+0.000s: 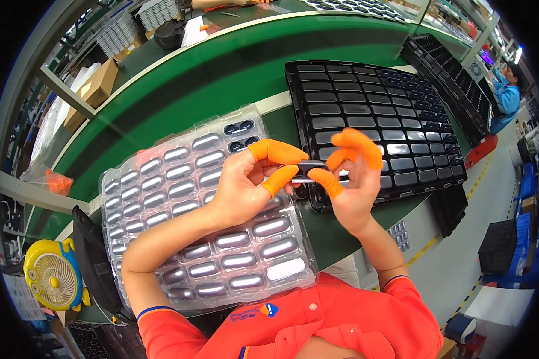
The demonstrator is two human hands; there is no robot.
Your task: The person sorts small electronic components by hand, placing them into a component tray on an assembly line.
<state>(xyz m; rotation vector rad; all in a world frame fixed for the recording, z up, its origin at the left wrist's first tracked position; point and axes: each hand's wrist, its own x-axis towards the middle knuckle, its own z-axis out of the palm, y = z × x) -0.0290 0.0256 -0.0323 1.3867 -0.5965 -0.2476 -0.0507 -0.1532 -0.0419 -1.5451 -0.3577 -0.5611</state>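
Observation:
Between my two hands is a small dark oval part with a shiny rim [303, 172]. My left hand [241, 182], in orange finger cots, pinches its left end between thumb and forefinger. At the other end, my right hand [356, 185] has its orange-capped thumb and a bent finger closed on the part, while another finger is raised and slightly blurred. Beneath my left arm lies a clear plastic tray [308, 276] with rows of oval pockets. Dark parts with paired round lenses [239, 127] sit in its far right pockets. A black tray [326, 124] of rounded rectangular pockets lies to the right.
Similar dark pieces fill the black tray's right columns. More black trays [446, 78] stand beyond it. A yellow and blue fan [53, 276] is at the left, near a cardboard box [97, 90]. A green divider [203, 78] crosses behind the trays. Another person [508, 99] is far right.

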